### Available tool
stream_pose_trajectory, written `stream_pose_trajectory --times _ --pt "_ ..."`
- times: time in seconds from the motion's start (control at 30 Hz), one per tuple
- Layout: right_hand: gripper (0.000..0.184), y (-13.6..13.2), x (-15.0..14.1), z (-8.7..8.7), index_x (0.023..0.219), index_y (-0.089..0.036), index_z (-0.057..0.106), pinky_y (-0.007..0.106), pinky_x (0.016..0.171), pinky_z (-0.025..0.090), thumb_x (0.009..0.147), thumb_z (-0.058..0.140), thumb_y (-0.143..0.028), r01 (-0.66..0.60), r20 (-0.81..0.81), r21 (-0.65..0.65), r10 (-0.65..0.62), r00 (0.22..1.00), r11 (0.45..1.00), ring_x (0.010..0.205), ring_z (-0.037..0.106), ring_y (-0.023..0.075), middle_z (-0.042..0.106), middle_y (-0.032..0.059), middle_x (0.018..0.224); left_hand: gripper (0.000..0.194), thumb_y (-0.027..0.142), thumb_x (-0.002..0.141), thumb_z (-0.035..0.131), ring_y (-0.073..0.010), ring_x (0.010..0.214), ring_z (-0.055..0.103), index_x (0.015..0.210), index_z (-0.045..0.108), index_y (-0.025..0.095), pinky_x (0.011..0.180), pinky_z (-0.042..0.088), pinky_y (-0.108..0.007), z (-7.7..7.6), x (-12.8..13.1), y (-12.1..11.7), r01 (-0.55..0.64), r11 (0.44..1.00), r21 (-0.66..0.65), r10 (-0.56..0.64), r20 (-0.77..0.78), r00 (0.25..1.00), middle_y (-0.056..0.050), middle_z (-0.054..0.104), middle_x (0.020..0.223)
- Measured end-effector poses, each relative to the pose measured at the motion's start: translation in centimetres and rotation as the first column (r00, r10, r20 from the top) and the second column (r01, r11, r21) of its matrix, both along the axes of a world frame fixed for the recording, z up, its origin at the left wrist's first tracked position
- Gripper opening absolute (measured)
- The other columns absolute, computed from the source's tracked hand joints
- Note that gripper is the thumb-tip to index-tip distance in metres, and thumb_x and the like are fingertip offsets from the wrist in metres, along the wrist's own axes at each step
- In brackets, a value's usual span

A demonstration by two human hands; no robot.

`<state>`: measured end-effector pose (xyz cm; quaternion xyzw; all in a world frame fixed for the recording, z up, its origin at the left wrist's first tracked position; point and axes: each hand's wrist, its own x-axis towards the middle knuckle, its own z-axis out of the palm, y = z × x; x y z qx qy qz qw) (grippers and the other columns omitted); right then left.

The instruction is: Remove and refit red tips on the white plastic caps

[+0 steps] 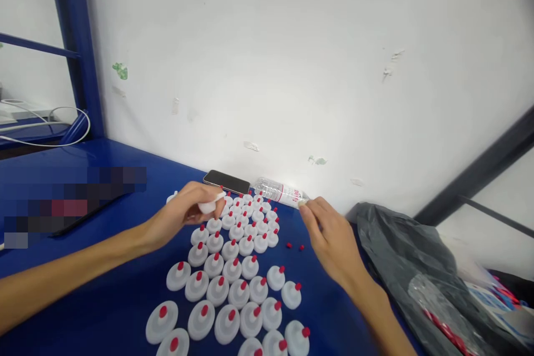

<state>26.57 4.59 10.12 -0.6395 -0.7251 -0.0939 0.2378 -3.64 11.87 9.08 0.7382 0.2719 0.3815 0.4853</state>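
Note:
My left hand (189, 208) is closed around a white round plastic cap (211, 204), holding it above the blue table. The red tip on this cap points up beside my fingers. Many similar white caps with red tips (230, 250) stand in uneven rows below and between my hands. My right hand (331, 239) is closed, thumb against the fingers, by the neck end of a clear plastic bottle (280, 191). Whether it touches the bottle or pinches something small cannot be made out. Two loose red tips (295, 246) lie on the table left of my right hand.
A dark phone (226, 182) lies against the white wall. A blurred-out dark object (83, 206) is at the left on the blue table (137, 169). At the right are a grey plastic bag (392, 245) and a clear bag with red pieces (442, 317). Blue frame posts (79, 28) rise at the left.

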Motion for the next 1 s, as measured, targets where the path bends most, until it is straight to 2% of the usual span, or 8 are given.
stream_pose_trajectory --times 0.1,0.23,0.33,0.4,0.57,0.77,0.9,1.0 --pt "0.037 1.3 2.0 -1.2 0.097 -0.023 0.068 0.032 0.066 0.036 0.117 0.04 -0.038 0.077 0.103 -0.136 -0.063 0.993 0.988 0.083 0.067 0.0196 0.067 0.0045 0.101 0.036 0.054 0.105 0.05 -0.0144 0.059 0.042 0.096 0.065 0.023 0.052 0.032 -0.029 -0.2 -0.5 1.7 -0.163 0.979 0.12 0.173 -0.071 0.982 0.002 0.057 0.071" --pt "0.032 1.9 2.5 -2.7 0.104 -0.023 0.073 0.032 0.07 0.038 0.116 0.045 -0.034 0.114 0.181 -0.257 -0.068 0.981 0.96 0.09 0.072 0.0207 0.07 0.0056 0.106 0.047 0.065 0.105 0.049 -0.0171 0.069 0.053 0.097 0.069 0.024 0.062 0.043 -0.03 -0.7 -0.8 2.9 -0.276 0.911 0.306 0.339 -0.176 0.924 -0.002 0.07 0.092" --pt "0.032 2.0 2.4 -3.0 0.106 -0.024 0.074 0.031 0.071 0.039 0.115 0.046 -0.036 0.129 0.216 -0.315 -0.062 0.974 0.94 0.09 0.073 0.0202 0.071 0.0056 0.108 0.049 0.067 0.099 0.054 -0.0258 0.091 0.061 0.104 0.078 0.024 0.079 0.05 -0.037 -0.8 -1.3 3.8 -0.336 0.837 0.431 0.46 -0.225 0.859 -0.01 0.073 0.116" --pt "0.029 2.0 2.4 -3.1 0.107 -0.024 0.074 0.031 0.07 0.039 0.115 0.049 -0.035 0.138 0.234 -0.344 -0.057 0.971 0.929 0.089 0.074 0.0201 0.071 0.0052 0.107 0.046 0.063 0.097 0.056 -0.0299 0.101 0.063 0.105 0.079 0.024 0.089 0.05 -0.042 -1.0 -1.6 4.5 -0.354 0.799 0.485 0.514 -0.247 0.822 -0.012 0.074 0.121" --pt "0.02 2.1 2.4 -3.1 0.109 -0.025 0.073 0.031 0.069 0.037 0.112 0.054 -0.031 0.164 0.257 -0.376 -0.067 0.964 0.912 0.091 0.074 0.0215 0.073 0.0047 0.105 0.026 0.045 0.103 0.057 -0.027 0.098 0.07 0.102 0.07 0.022 0.091 0.053 -0.043 -1.7 -2.5 5.8 -0.34 0.774 0.534 0.562 -0.334 0.757 -0.007 0.078 0.104" --pt "0.013 2.0 2.5 -3.0 0.109 -0.026 0.073 0.031 0.069 0.036 0.109 0.061 -0.032 0.171 0.246 -0.369 -0.082 0.966 0.914 0.089 0.074 0.0216 0.074 0.0043 0.103 0.028 0.044 0.105 0.069 -0.0239 0.101 0.074 0.113 0.072 0.018 0.093 0.061 -0.045 -2.3 -3.1 6.5 -0.335 0.771 0.542 0.602 -0.446 0.662 -0.005 0.076 0.109" --pt "0.018 1.8 2.3 -2.4 0.109 -0.025 0.073 0.032 0.069 0.035 0.111 0.056 -0.031 0.161 0.216 -0.317 -0.094 0.972 0.935 0.089 0.072 0.0222 0.074 0.0053 0.102 0.025 0.042 0.104 0.073 -0.0241 0.102 0.074 0.113 0.074 0.018 0.094 0.063 -0.045 -2.1 -3.4 6.9 -0.347 0.773 0.531 0.618 -0.509 0.599 -0.006 0.077 0.115" --pt "0.031 1.6 1.7 -1.9 0.104 -0.025 0.071 0.032 0.069 0.035 0.116 0.046 -0.039 0.116 0.174 -0.282 -0.068 0.982 0.952 0.087 0.07 0.021 0.074 0.0034 0.097 0.022 0.039 0.104 0.074 -0.0258 0.111 0.074 0.11 0.075 0.019 0.1 0.062 -0.047 -1.8 -3.5 7.1 -0.337 0.792 0.509 0.6 -0.549 0.581 -0.006 0.077 0.12"
